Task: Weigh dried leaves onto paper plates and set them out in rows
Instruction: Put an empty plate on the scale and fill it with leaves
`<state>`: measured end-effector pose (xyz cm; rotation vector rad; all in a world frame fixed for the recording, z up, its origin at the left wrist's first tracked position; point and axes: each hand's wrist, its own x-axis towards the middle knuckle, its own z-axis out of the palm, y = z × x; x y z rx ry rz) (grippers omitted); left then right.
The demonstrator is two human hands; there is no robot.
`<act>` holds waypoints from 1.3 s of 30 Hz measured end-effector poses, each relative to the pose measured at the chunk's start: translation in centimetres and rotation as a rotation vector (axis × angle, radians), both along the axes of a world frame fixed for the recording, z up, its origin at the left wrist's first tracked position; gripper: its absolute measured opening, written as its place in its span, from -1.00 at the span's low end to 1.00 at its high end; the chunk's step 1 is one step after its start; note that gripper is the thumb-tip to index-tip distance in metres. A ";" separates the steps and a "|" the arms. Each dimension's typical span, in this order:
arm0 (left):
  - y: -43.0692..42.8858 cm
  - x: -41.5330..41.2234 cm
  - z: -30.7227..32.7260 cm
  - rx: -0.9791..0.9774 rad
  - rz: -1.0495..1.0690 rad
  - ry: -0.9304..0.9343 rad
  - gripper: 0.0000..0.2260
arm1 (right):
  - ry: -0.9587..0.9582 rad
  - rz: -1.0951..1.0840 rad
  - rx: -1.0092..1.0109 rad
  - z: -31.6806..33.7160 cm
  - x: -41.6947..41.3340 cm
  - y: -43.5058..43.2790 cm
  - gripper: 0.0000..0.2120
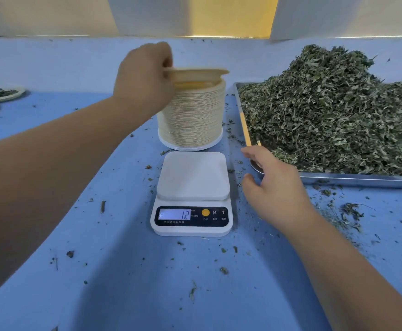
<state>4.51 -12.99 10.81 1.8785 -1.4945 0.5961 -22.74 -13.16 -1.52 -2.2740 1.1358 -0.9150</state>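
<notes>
Blue worktop (123, 271), littered with leaf crumbs, carries a white scale (193, 177) at its middle. Just right of it, the right grip (276, 187) is spread and holds nothing, at the near corner of a steel tray (362, 181) heaped with dried leaves (333, 111). Behind the scale, the left grip (142, 80) pinches the top plate (200, 72), lifted at a tilt off the plate stack (193, 115). Filled plates (2, 93) sit far left.

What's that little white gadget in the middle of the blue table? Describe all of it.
A small white kitchen scale, plastic-looking, lying flat on the blue table. Its square, round-cornered platform is bare; the lit display reads minus 12, beside an orange button and keys marked M and T. Only the table touches it.
</notes>
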 end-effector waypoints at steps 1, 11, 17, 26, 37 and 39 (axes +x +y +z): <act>0.4 0.1 -0.6 -0.080 -0.011 0.080 -0.72 | -0.004 0.005 0.000 -0.1 0.0 0.1 -0.55; 4.7 -4.8 -7.2 -0.422 -0.297 0.414 -0.79 | -0.123 -0.047 0.077 -0.2 0.6 -0.1 -0.51; 6.9 -4.4 -10.8 -0.350 -0.355 0.482 -0.68 | -0.211 -0.067 0.074 0.5 0.7 0.6 -0.59; 8.5 -2.0 -13.2 -0.215 -0.299 0.546 -0.70 | 0.072 -0.071 -0.075 0.4 1.0 1.1 -0.89; 8.8 -0.7 -13.5 -0.103 -0.344 0.780 -0.63 | 0.459 -0.047 -0.214 0.1 0.9 0.3 -0.73; 8.7 -0.6 -13.8 -0.066 -0.335 0.745 -0.64 | 0.470 -0.043 -0.229 0.0 0.8 0.2 -0.73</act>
